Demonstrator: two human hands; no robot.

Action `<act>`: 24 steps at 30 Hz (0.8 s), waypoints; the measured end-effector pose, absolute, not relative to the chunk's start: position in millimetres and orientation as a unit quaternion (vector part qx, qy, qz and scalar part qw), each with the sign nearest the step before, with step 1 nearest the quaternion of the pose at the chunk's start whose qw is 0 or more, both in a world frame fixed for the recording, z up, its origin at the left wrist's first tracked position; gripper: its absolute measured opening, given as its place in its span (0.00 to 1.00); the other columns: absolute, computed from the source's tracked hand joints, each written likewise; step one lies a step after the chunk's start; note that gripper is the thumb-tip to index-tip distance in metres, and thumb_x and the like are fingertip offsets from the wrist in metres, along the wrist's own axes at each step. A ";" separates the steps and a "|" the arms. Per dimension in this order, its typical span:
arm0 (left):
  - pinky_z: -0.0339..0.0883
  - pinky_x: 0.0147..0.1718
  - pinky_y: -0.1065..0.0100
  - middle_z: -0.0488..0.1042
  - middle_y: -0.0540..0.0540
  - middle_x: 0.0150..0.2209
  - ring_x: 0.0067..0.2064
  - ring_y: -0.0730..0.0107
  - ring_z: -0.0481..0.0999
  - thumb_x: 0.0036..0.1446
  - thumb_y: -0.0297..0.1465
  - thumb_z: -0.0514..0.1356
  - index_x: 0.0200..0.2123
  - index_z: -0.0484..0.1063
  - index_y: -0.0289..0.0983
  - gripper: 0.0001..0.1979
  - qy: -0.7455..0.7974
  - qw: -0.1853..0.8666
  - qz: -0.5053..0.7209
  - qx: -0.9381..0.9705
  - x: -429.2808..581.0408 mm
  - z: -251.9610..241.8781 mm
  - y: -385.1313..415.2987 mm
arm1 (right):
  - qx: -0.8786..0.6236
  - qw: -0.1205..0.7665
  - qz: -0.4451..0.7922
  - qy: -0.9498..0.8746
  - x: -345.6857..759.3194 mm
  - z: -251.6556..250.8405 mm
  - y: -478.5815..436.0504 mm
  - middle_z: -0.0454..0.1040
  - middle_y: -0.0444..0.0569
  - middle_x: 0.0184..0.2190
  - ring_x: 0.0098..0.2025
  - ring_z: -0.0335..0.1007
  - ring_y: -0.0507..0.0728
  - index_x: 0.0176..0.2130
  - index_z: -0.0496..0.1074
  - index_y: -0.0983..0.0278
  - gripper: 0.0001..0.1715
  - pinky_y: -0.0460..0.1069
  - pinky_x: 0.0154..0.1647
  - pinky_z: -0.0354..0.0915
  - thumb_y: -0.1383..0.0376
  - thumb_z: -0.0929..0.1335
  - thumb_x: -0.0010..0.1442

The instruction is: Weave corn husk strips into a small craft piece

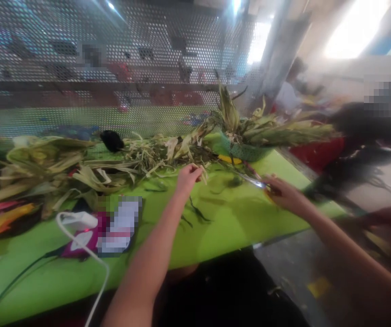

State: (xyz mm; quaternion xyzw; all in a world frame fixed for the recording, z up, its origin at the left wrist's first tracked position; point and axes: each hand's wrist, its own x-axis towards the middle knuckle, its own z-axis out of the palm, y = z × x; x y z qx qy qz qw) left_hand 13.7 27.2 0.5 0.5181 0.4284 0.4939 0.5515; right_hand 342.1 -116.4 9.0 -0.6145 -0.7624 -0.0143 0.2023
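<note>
My left hand point(188, 176) reaches over a bright green table point(216, 227) and pinches a pale dry corn husk strip point(202, 172) at the edge of a long husk pile point(90, 165). My right hand point(282, 193) is closed on the handle of a thin metal blade, perhaps scissors or a knife point(255, 181), pointing left toward the pile. A green basket point(246, 152) heaped with husks point(270, 129) stands just behind both hands. The picture is smeared by motion.
A white cable and charger point(78, 221) lie beside a magenta device point(90, 238) at the near left. A perforated metal screen point(114, 54) rises behind the table. Another person in red point(321, 150) is blurred at the right. The table's right edge drops to a grey floor.
</note>
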 end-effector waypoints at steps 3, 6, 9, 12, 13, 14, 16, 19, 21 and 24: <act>0.63 0.25 0.73 0.69 0.52 0.22 0.23 0.78 0.66 0.40 0.41 0.68 0.24 0.70 0.35 0.16 0.428 0.556 0.493 0.514 14.2 1.1 25.6 | -0.603 0.244 0.069 -0.757 332.8 11.4 -109.0 0.75 0.50 0.42 0.40 0.73 0.59 0.53 0.67 0.59 0.22 0.53 0.42 0.69 0.57 0.65 0.60; 0.63 0.26 0.73 0.69 0.51 0.22 0.24 0.78 0.66 0.40 0.41 0.68 0.24 0.70 0.34 0.17 0.424 0.560 0.494 0.513 14.3 3.2 23.8 | -0.609 0.230 0.100 -0.753 312.8 16.8 -104.5 0.74 0.49 0.39 0.36 0.71 0.59 0.53 0.65 0.60 0.28 0.52 0.37 0.68 0.52 0.68 0.56; 0.63 0.26 0.72 0.69 0.51 0.22 0.23 0.78 0.66 0.39 0.41 0.68 0.24 0.71 0.34 0.17 0.421 0.568 0.495 0.505 14.3 4.5 23.2 | -0.612 0.204 0.091 -0.759 290.8 22.5 -101.4 0.73 0.51 0.42 0.38 0.71 0.59 0.54 0.64 0.61 0.34 0.52 0.38 0.67 0.50 0.71 0.52; 0.63 0.26 0.73 0.70 0.51 0.22 0.23 0.78 0.67 0.39 0.40 0.68 0.24 0.71 0.34 0.16 0.419 0.574 0.499 0.496 14.8 4.6 23.5 | -0.613 0.201 0.051 -0.762 274.3 24.5 -95.9 0.73 0.52 0.41 0.37 0.70 0.59 0.51 0.67 0.62 0.29 0.52 0.38 0.66 0.50 0.70 0.55; 0.63 0.26 0.73 0.70 0.51 0.22 0.23 0.78 0.67 0.39 0.40 0.68 0.24 0.71 0.34 0.16 0.418 0.574 0.500 0.495 15.1 4.5 23.5 | -0.610 0.203 0.038 -0.765 270.4 24.1 -93.4 0.74 0.52 0.40 0.36 0.70 0.59 0.50 0.68 0.63 0.27 0.52 0.37 0.66 0.51 0.69 0.56; 0.64 0.26 0.73 0.70 0.51 0.22 0.23 0.78 0.67 0.39 0.40 0.68 0.24 0.71 0.34 0.16 0.418 0.574 0.502 0.494 15.5 4.5 23.3 | -0.606 0.206 0.030 -0.768 267.1 23.4 -90.7 0.74 0.52 0.38 0.35 0.70 0.58 0.49 0.69 0.63 0.25 0.51 0.36 0.65 0.52 0.69 0.56; 0.64 0.26 0.72 0.70 0.51 0.22 0.23 0.78 0.67 0.39 0.40 0.68 0.24 0.71 0.34 0.16 0.420 0.573 0.503 0.493 16.1 4.8 22.5 | -0.597 0.214 0.024 -0.773 261.9 21.5 -85.6 0.75 0.51 0.37 0.34 0.70 0.57 0.47 0.70 0.63 0.23 0.50 0.35 0.65 0.53 0.69 0.56; 0.65 0.27 0.72 0.70 0.50 0.23 0.24 0.77 0.68 0.40 0.40 0.67 0.25 0.71 0.34 0.15 0.417 0.566 0.505 0.500 16.8 5.3 21.1 | -0.596 0.229 0.021 -0.770 255.3 19.3 -79.4 0.76 0.50 0.37 0.33 0.71 0.57 0.46 0.71 0.62 0.23 0.49 0.32 0.64 0.53 0.71 0.54; 0.65 0.27 0.72 0.70 0.50 0.23 0.25 0.77 0.68 0.42 0.39 0.67 0.25 0.71 0.34 0.14 0.414 0.558 0.505 0.513 17.2 5.3 20.7 | -0.600 0.231 0.016 -0.766 251.0 19.4 -76.5 0.77 0.50 0.36 0.32 0.71 0.57 0.46 0.72 0.62 0.22 0.48 0.31 0.64 0.53 0.71 0.54; 0.66 0.27 0.72 0.70 0.51 0.23 0.24 0.76 0.68 0.43 0.38 0.65 0.25 0.71 0.35 0.12 0.416 0.540 0.500 0.535 18.3 5.1 20.2 | -0.604 0.228 0.012 -0.764 244.9 21.5 -73.2 0.78 0.50 0.35 0.31 0.71 0.57 0.46 0.73 0.62 0.22 0.48 0.31 0.63 0.54 0.71 0.54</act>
